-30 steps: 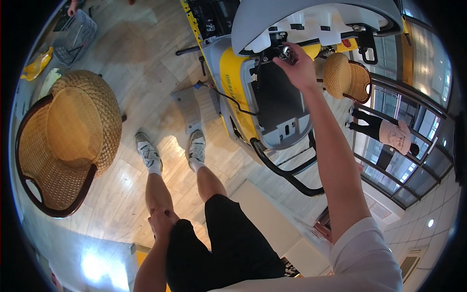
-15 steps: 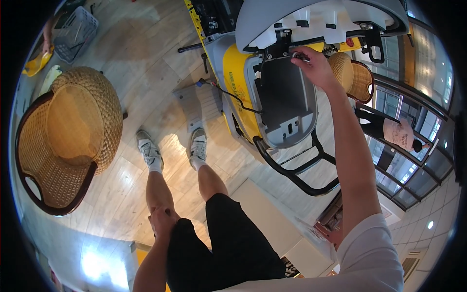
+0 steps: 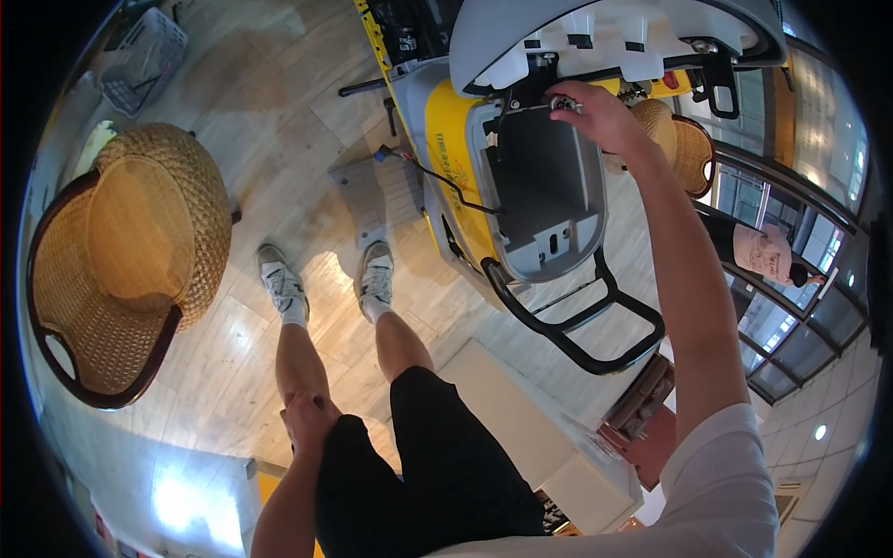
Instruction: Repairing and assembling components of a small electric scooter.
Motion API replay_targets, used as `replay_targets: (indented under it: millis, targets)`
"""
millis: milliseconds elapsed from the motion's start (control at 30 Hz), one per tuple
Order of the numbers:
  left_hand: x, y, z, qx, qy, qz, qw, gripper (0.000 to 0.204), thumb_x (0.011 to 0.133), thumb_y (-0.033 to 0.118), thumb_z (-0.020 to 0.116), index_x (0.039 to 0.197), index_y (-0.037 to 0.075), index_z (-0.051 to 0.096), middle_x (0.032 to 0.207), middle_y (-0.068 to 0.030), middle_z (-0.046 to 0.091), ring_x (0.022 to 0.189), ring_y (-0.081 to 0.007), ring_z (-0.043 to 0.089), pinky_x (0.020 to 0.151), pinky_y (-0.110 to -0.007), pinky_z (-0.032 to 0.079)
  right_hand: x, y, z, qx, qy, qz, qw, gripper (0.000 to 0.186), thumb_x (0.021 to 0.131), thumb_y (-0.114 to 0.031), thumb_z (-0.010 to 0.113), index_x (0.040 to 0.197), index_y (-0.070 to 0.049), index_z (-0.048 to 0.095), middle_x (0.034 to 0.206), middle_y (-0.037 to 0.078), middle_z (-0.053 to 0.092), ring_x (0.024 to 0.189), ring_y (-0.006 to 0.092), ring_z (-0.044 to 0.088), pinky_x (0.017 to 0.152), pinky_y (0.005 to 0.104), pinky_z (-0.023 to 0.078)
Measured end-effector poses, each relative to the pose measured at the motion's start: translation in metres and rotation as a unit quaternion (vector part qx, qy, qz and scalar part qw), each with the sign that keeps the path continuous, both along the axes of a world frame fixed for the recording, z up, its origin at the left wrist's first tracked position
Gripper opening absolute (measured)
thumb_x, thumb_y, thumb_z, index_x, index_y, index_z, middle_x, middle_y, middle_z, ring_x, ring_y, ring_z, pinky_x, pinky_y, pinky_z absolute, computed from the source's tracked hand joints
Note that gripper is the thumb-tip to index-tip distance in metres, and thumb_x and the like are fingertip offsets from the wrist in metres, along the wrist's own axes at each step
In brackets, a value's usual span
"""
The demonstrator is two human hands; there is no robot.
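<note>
My right hand (image 3: 595, 121) is closed around a small silver metal tool (image 3: 566, 105) at the black hinge bracket (image 3: 539, 79). The scooter's grey seat lid (image 3: 502, 51) is raised above an open grey storage compartment (image 3: 535, 167) in a yellow body (image 3: 446, 158). A dark cable (image 3: 451, 193) with a blue connector (image 3: 381, 155) hangs outside it. A black rear rail (image 3: 544, 330) curves below the compartment. My left hand (image 3: 307, 423) rests on my left knee, its fingers curled around it.
A wicker chair (image 3: 139, 237) stands at left, another (image 3: 688, 153) behind the scooter. A grey basket (image 3: 139, 65) lies at upper left. A grey panel (image 3: 372, 200) is on the floor by my feet. A person (image 3: 763, 251) stands far right; a pale cabinet (image 3: 502, 418) is low.
My right hand has shifted right along the hinge. A co-worker's hand and the yellow item by the basket have left view. The person at far right has an arm extended.
</note>
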State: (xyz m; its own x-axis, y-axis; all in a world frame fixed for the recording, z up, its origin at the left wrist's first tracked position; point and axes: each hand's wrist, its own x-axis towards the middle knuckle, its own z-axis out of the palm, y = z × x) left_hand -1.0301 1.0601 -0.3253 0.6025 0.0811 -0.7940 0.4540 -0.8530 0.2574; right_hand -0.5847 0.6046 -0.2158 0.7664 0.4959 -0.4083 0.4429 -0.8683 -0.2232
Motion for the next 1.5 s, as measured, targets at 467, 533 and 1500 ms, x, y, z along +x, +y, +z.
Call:
replay_targets:
  millis: [467,533,1500]
  targets:
    - [-0.002,-0.001,-0.003,-0.005,0.029,0.035,0.999,0.016,0.076,0.018,0.063,0.078,0.004,0.071,0.087,-0.015,0.068,0.09,-0.0343,0.062,0.08,-0.047,0.045,-0.052,0.029,-0.058,0.104,-0.198,-0.457,0.861,0.027,0.091,-0.023,0.064,0.089,0.003,0.063,0.07,0.017,0.064,0.065,0.0303,0.065,0.062,0.0362,0.05]
    - [-0.006,-0.001,-0.005,-0.008,0.04,0.035,0.999,0.016,0.076,0.018,0.063,0.079,0.005,0.072,0.088,-0.0145,0.068,0.091,-0.0346,0.062,0.081,-0.047,0.045,-0.052,0.04,-0.07,0.132,-0.198,-0.493,0.837,0.031,0.094,-0.022,0.06,0.081,0.007,0.06,0.066,0.016,0.063,0.059,0.0269,0.064,0.055,0.036,0.05]
    - [-0.004,0.008,-0.004,-0.025,0.03,0.051,0.998,0.019,0.077,0.021,0.069,0.081,0.003,0.07,0.085,-0.016,0.068,0.091,-0.0346,0.061,0.08,-0.047,0.047,-0.042,0.009,-0.022,0.029,-0.109,-0.344,0.932,0.039,0.087,-0.029,0.068,0.108,0.002,0.055,0.089,0.011,0.065,0.075,0.0203,0.062,0.071,0.0316,0.05]
